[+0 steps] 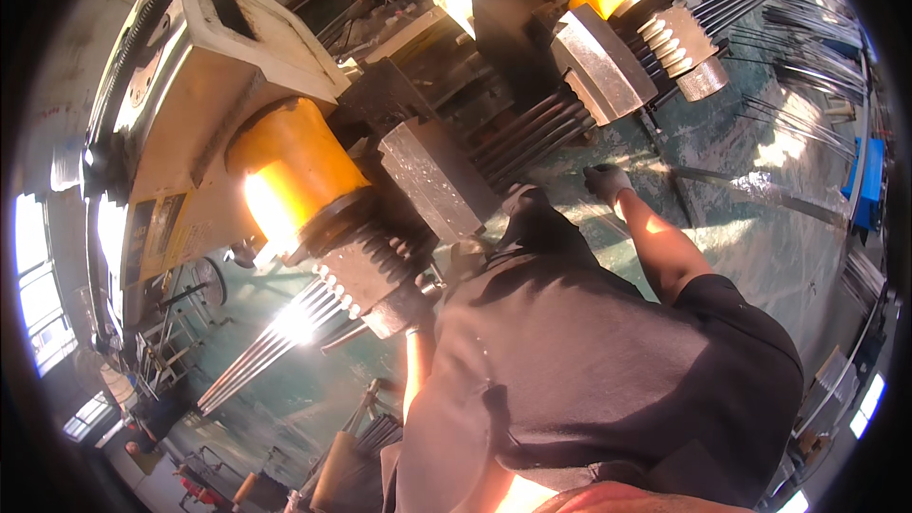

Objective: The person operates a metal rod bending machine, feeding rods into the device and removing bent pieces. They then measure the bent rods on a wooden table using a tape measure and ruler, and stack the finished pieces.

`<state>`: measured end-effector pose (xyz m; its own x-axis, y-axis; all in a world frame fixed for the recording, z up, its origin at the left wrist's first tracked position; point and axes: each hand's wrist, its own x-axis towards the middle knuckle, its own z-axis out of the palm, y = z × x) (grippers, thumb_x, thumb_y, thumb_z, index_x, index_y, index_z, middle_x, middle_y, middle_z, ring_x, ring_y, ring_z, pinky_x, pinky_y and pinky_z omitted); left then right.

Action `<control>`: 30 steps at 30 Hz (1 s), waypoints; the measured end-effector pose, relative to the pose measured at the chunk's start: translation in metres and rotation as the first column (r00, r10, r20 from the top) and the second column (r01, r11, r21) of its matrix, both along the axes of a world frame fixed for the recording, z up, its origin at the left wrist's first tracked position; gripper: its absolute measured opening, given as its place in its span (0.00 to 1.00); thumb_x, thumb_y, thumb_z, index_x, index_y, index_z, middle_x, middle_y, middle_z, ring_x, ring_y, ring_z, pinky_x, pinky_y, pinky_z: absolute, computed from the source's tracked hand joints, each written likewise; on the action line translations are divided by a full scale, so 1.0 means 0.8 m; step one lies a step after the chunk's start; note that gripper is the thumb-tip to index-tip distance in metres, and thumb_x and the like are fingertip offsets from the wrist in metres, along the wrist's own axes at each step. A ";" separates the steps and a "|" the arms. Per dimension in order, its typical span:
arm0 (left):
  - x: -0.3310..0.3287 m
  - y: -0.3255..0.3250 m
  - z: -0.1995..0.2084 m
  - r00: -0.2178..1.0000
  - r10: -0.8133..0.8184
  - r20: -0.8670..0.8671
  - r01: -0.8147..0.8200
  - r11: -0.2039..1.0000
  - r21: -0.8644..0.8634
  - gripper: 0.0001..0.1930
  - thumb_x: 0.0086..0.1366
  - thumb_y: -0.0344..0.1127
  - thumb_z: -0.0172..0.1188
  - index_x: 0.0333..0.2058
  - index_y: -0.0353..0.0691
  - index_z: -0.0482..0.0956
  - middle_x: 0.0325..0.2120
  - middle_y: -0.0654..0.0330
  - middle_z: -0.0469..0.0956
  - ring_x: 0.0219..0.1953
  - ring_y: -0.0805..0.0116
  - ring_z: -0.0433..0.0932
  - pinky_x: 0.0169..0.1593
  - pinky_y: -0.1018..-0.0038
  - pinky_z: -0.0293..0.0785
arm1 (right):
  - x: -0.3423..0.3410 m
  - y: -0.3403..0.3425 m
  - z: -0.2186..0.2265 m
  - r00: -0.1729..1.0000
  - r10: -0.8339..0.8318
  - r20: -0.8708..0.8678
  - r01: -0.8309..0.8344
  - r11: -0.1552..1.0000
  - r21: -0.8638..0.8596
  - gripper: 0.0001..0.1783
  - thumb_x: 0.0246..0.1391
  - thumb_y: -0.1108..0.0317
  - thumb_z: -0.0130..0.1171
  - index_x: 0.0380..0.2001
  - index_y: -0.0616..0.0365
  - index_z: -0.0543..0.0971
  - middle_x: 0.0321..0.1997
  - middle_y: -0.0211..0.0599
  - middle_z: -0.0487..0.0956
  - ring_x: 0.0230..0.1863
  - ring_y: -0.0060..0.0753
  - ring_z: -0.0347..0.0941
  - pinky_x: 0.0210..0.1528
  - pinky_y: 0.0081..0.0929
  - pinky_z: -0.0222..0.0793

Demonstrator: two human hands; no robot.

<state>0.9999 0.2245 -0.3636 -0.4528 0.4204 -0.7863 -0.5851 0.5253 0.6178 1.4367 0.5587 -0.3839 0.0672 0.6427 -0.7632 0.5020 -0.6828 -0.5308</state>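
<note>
My left forearm (415, 370) reaches up beside the lower end of a toothed clamp block (366, 275) on the machine. The hand at its end is mostly hidden against that block and my shirt, so its fingers do not show. My right arm stretches forward, away from the machine. The gloved right hand (608, 184) is held over the green floor with its fingers curled in, and I see nothing in it. Several thin metal rods (285, 332) run out of the toothed block to the lower left, glinting in the sun.
Two yellow cylinders (302, 171) project from the machine body (214, 66). Angular steel blocks (437, 179) and a second toothed block (677, 43) hold more dark rods (532, 138). Bundles of rods (807, 66) lie at the right near a blue box (864, 185).
</note>
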 end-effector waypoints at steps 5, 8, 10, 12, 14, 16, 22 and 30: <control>0.020 -0.002 -0.005 0.989 -0.042 -0.144 0.032 0.997 -0.076 0.14 0.76 0.38 0.67 0.53 0.37 0.82 0.46 0.48 0.90 0.39 0.54 0.90 0.44 0.62 0.88 | 0.020 -0.018 0.008 0.976 0.137 0.170 -0.142 0.990 0.015 0.22 0.65 0.52 0.65 0.37 0.65 0.89 0.29 0.40 0.88 0.31 0.30 0.82 0.39 0.35 0.78; 0.026 -0.016 0.042 0.983 0.129 -0.128 -0.124 0.991 0.043 0.16 0.75 0.40 0.68 0.55 0.38 0.81 0.45 0.48 0.89 0.38 0.54 0.90 0.43 0.61 0.89 | 0.053 -0.063 -0.038 0.923 0.320 0.213 -0.336 0.941 0.041 0.26 0.66 0.47 0.63 0.37 0.63 0.88 0.31 0.46 0.88 0.35 0.44 0.85 0.44 0.41 0.78; 0.002 -0.026 0.057 0.965 0.195 -0.173 -0.184 0.980 0.076 0.19 0.75 0.44 0.68 0.56 0.37 0.80 0.47 0.48 0.88 0.40 0.54 0.89 0.45 0.60 0.90 | 0.059 -0.104 -0.010 0.845 0.409 0.344 -0.435 0.901 -0.004 0.29 0.64 0.42 0.62 0.40 0.61 0.89 0.35 0.51 0.89 0.42 0.51 0.87 0.49 0.44 0.79; -0.019 -0.052 0.058 0.951 0.279 -0.131 -0.268 0.959 0.091 0.19 0.78 0.44 0.62 0.60 0.41 0.77 0.51 0.46 0.86 0.46 0.49 0.87 0.51 0.56 0.87 | 0.058 -0.141 0.031 0.892 0.339 0.300 -0.318 0.941 -0.119 0.29 0.62 0.41 0.64 0.45 0.58 0.90 0.44 0.55 0.89 0.53 0.58 0.86 0.54 0.47 0.79; -0.042 -0.080 0.048 0.926 0.377 0.009 -0.375 0.918 0.130 0.15 0.77 0.40 0.58 0.58 0.43 0.76 0.51 0.48 0.84 0.50 0.50 0.83 0.56 0.56 0.82 | 0.083 -0.159 0.052 0.864 0.330 0.381 -0.317 0.943 -0.099 0.28 0.61 0.43 0.65 0.47 0.59 0.90 0.48 0.56 0.89 0.55 0.59 0.86 0.56 0.47 0.78; -0.094 -0.176 -0.024 0.552 0.564 0.614 -0.825 0.475 0.305 0.11 0.75 0.36 0.59 0.53 0.45 0.78 0.48 0.52 0.82 0.52 0.53 0.80 0.58 0.59 0.77 | 0.104 -0.144 0.043 0.816 0.348 0.461 -0.394 0.919 0.004 0.27 0.61 0.46 0.67 0.49 0.60 0.89 0.51 0.57 0.88 0.55 0.60 0.85 0.58 0.46 0.78; -0.097 -0.089 0.130 -0.607 -0.771 0.195 -0.115 -0.158 -0.981 0.09 0.76 0.36 0.56 0.50 0.56 0.82 0.55 0.64 0.79 0.62 0.64 0.75 0.65 0.64 0.71 | 0.219 -0.008 0.087 0.759 -0.223 0.612 -0.249 0.768 0.589 0.25 0.66 0.47 0.62 0.47 0.60 0.89 0.46 0.56 0.89 0.51 0.60 0.86 0.54 0.48 0.80; -0.203 -0.108 0.260 0.763 0.642 -0.074 -0.395 0.554 0.733 0.23 0.85 0.47 0.49 0.54 0.27 0.77 0.44 0.46 0.80 0.50 0.52 0.82 0.61 0.51 0.81 | 0.105 0.201 0.393 0.922 -0.289 0.256 -0.168 0.299 0.939 0.26 0.65 0.52 0.66 0.57 0.60 0.85 0.56 0.53 0.87 0.60 0.51 0.84 0.64 0.38 0.76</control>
<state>0.8378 0.1381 -0.1557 -0.9138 0.3589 -0.1901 -0.3379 -0.4123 0.8461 1.5207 0.7196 -0.0692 0.2199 0.8668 0.4475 0.7622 0.1336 -0.6334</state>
